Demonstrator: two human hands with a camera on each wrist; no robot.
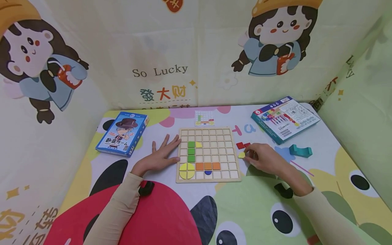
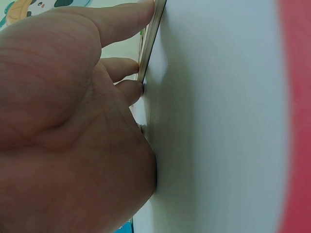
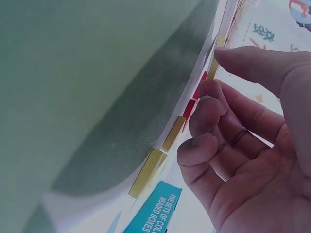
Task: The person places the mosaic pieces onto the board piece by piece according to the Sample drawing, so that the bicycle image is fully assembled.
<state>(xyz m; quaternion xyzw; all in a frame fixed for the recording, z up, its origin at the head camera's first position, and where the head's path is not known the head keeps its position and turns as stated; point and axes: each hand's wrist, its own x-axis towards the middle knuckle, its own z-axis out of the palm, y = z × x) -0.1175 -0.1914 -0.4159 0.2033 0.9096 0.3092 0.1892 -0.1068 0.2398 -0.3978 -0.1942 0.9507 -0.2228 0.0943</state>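
Observation:
A wooden grid board [image 1: 217, 139] lies mid-table. On it are a column of green tiles [image 1: 191, 151], a yellow tile [image 1: 198, 144], a row of orange tiles [image 1: 208, 166], a blue half-round piece [image 1: 208, 173] and yellow quarter pieces forming a circle [image 1: 186, 170]. My left hand [image 1: 159, 156] rests spread on the table, thumb and fingertips touching the board's left edge. Just right of the board, my right hand [image 1: 264, 158] pinches a small yellow tile [image 1: 241, 155] between thumb and index finger. Red tiles [image 1: 240, 145] lie beside it, partly hidden by the hand.
A pattern card [image 1: 205, 118] lies behind the board. The blue box [image 1: 124, 134] is at left, and a teal-edged box [image 1: 286, 119] at back right. Nearer, a teal curved block [image 1: 300, 151] sits right of my right hand. More yellow tiles [image 3: 148, 172] show under that hand.

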